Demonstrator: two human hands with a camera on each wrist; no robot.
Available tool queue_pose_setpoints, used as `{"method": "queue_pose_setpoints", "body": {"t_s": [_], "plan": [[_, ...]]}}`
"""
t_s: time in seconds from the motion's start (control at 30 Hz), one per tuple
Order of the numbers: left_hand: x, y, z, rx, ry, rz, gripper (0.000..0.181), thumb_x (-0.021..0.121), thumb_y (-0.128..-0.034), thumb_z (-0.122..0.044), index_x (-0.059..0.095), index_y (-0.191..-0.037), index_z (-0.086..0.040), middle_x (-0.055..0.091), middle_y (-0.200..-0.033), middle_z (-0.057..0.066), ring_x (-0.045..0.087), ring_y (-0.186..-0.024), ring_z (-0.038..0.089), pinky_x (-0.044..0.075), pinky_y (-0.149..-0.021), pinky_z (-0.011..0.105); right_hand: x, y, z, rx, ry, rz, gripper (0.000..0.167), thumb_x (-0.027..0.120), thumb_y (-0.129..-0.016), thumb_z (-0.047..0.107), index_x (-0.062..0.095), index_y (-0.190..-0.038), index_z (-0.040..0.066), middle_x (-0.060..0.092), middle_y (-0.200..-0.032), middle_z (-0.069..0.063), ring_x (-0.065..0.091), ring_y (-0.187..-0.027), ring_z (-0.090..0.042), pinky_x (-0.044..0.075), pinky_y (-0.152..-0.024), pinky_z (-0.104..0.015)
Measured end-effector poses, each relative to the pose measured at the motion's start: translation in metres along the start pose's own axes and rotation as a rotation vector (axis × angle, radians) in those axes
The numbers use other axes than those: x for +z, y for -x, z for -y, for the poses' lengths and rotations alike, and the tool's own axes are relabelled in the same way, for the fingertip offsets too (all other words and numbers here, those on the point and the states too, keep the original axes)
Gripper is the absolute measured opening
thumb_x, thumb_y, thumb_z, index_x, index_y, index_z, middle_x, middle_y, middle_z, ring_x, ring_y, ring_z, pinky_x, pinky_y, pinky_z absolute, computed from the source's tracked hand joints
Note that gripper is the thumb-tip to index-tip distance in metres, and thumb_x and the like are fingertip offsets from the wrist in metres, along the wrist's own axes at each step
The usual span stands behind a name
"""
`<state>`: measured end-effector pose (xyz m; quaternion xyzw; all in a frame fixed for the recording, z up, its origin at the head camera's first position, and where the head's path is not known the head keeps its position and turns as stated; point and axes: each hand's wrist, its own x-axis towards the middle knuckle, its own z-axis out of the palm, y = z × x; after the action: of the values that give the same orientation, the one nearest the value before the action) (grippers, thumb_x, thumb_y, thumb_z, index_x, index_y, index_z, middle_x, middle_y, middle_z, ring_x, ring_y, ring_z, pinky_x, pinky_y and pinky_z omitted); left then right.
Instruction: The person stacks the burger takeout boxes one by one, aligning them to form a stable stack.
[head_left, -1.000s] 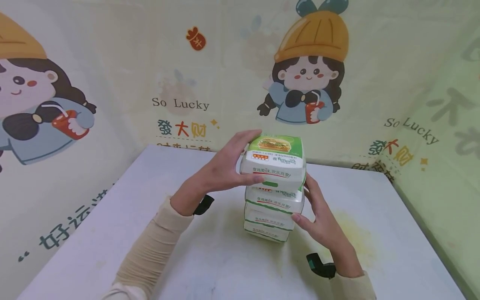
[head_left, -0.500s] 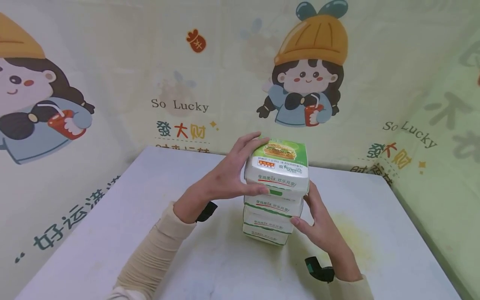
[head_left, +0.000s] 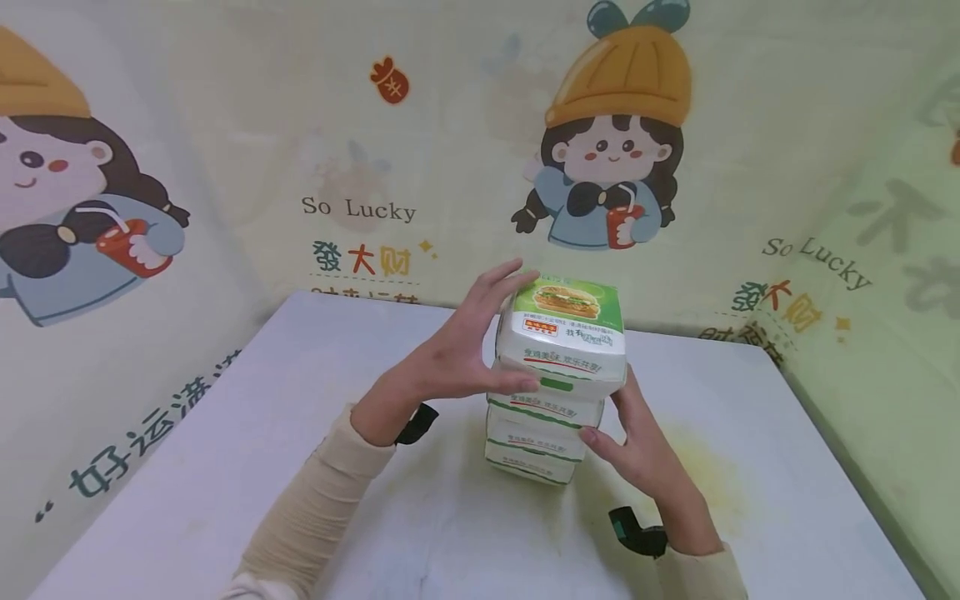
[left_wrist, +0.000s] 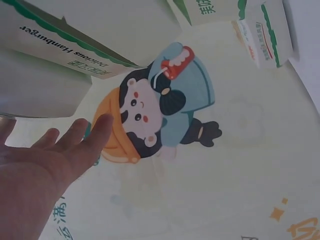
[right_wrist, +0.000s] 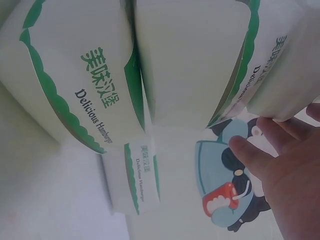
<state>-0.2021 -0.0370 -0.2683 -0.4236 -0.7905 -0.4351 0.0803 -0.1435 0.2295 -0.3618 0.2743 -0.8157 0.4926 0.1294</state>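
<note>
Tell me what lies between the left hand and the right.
The head view shows it: the stack of boxes stands between the left hand and the right hand.

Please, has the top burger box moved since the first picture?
Yes: in the head view, the top burger box has shifted slightly to the right, judged against the printed girl behind it.
</note>
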Motion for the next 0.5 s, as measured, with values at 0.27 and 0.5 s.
{"method": "queue_pose_setpoints", "body": {"t_s": [0.27,0.5], "plan": [[0.001,0.009,0.016,-0.037,0.097,0.004,0.126,0.093,-0.0653,-0.028,0.007,-0.158,-0.034,0.014,-0.162,-0.012,0.021,-0.147,0.011,0.035,-0.116,0.045,0.002,0.001,0.000,-0.007,-0.003,0.011,0.092,0.069,-0.080,0.009,0.019,-0.157,0.023,0.034,-0.154,0.000,0.034,-0.141,-0.015,0.026,-0.113,-0.017],[0.003,0.025,0.034,-0.094,0.209,0.007,0.128,0.091,-0.0671,-0.020,0.002,-0.159,-0.032,0.009,-0.164,-0.013,0.017,-0.152,0.017,0.028,-0.120,0.050,0.001,-0.002,0.002,-0.020,0.008,0.022,0.094,0.069,-0.080,0.010,0.018,-0.158,0.022,0.030,-0.158,0.000,0.032,-0.143,-0.016,0.023,-0.114,-0.015]]}}
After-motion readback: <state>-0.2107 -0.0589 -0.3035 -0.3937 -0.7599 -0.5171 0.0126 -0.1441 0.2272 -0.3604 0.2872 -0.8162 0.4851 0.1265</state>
